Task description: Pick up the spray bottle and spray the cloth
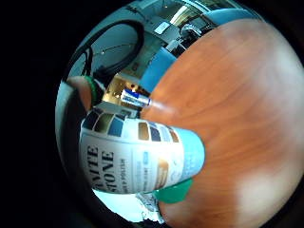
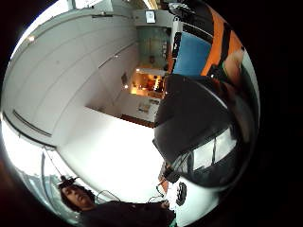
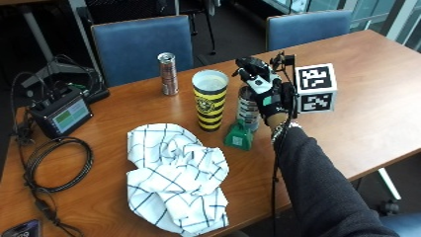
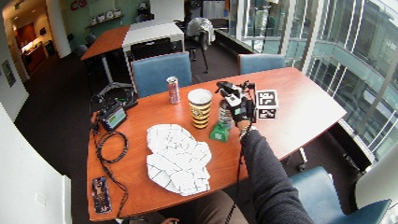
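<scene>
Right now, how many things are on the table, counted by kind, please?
Spray bottles: 1
Cloths: 1
Paper cups: 1
Drink cans: 1
Green triangular objects: 1
Electronic devices with a screen: 1
Cable coils: 1
Phones: 1
Total: 8

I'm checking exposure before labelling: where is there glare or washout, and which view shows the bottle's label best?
Thumb side palm view: a big patch is blown white, and the bottle is a dark mass. Little finger side palm view: pale glare on the table, and the label is sharp, its letters readable. Outside view: even light, cloth clear.
</scene>
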The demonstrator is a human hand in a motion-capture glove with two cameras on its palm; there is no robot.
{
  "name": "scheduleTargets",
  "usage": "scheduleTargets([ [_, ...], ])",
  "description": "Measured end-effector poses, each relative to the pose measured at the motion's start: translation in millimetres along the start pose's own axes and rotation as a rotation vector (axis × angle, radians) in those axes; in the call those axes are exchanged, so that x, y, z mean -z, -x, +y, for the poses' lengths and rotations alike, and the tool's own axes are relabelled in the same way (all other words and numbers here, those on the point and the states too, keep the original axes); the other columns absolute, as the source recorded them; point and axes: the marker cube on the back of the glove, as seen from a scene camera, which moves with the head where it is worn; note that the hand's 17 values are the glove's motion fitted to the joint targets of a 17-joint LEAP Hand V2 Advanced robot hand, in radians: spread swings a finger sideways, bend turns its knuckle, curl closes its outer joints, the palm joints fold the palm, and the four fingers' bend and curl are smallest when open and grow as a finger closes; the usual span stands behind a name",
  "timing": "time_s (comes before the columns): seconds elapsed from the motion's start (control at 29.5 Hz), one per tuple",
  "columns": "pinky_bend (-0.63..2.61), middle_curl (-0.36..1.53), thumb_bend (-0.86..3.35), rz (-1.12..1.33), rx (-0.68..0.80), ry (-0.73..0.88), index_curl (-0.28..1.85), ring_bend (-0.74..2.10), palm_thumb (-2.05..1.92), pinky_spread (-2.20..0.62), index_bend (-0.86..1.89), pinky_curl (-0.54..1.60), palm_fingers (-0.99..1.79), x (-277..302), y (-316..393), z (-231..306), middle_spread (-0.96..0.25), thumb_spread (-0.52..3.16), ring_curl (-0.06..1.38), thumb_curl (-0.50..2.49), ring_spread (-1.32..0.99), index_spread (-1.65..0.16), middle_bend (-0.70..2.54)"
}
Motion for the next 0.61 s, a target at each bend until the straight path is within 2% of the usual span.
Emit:
scheduleTargets([
  [0.14,0.17,0.49,0.02,0.039,0.005,0.065,0.35,0.38,0.81,-0.14,0.28,0.33,1.27,-5.3,8.0,-0.7,-0.25,0.93,0.38,0.36,-0.24,-0.31,0.52],
  [0.27,0.23,0.48,0.05,0.031,0.021,0.084,0.38,0.37,0.95,-0.16,0.29,0.35,1.23,-10.8,13.3,-3.3,-0.26,0.70,0.38,0.45,-0.25,-0.32,0.45],
  [0.61,0.34,0.47,-0.03,-0.001,0.165,0.087,0.43,0.40,0.94,-0.22,0.27,0.38,1.32,-14.9,26.9,-10.2,-0.27,0.54,0.40,0.54,-0.24,-0.32,0.39],
])
